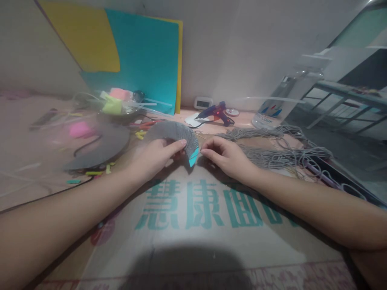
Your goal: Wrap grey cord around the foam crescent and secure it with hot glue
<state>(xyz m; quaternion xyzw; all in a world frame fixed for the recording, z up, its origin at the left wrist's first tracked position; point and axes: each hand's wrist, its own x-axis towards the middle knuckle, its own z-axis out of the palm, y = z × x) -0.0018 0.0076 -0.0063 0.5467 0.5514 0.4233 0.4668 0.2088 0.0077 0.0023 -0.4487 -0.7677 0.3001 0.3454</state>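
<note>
My left hand [165,155] grips a curved piece wrapped in grey yarn [169,129], thumb on top and fingers beneath. Its pointed end near the middle shows bare turquoise [194,156]. Just right of that tip, my right hand [216,153] has thumb and forefinger pinched on a thin grey strand that runs to the piece. A bundle of grey yarn [272,157] lies behind and to the right of my right hand. Another grey crescent [105,149] rests on the table at the left.
Behind the hands are a blue glue gun [216,112], a small white clock [203,103], a tape roll [232,112] and a clear bottle [272,108]. Turquoise and yellow sheets [148,60] lean on the wall. A printed sheet [181,249] covers the table's front.
</note>
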